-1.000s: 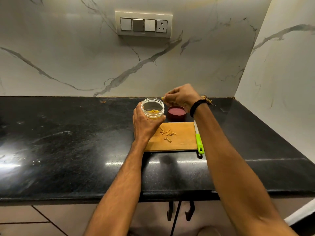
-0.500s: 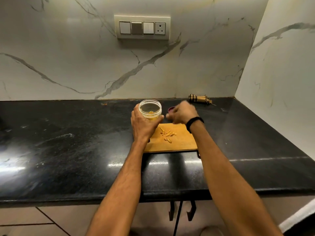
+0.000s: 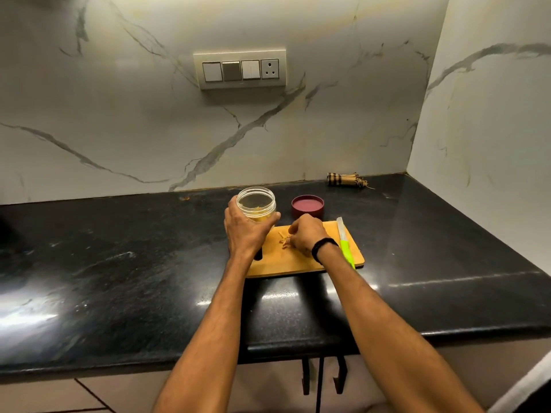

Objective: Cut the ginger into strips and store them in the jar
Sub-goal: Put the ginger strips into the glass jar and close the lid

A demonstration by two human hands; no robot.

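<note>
A: Right hand (image 3: 307, 235) on board (image 3: 301, 263): fingers curled, pinching strips (image 3: 284, 242). Knife (image 3: 346, 248) at 3 o'clock.
B: Left hand (image 3: 247, 234) wrapped round open jar (image 3: 257, 204) at 11 o'clock. Could drop strips beside the narrow mouth if pinched loosely.

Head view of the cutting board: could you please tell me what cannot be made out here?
1. Head view: the right hand covers its own fingertips, so whether it pinches ginger strips is unclear.
2. Head view: the left hand gripping the jar hides its lower wall, so its fill is unclear.
</note>
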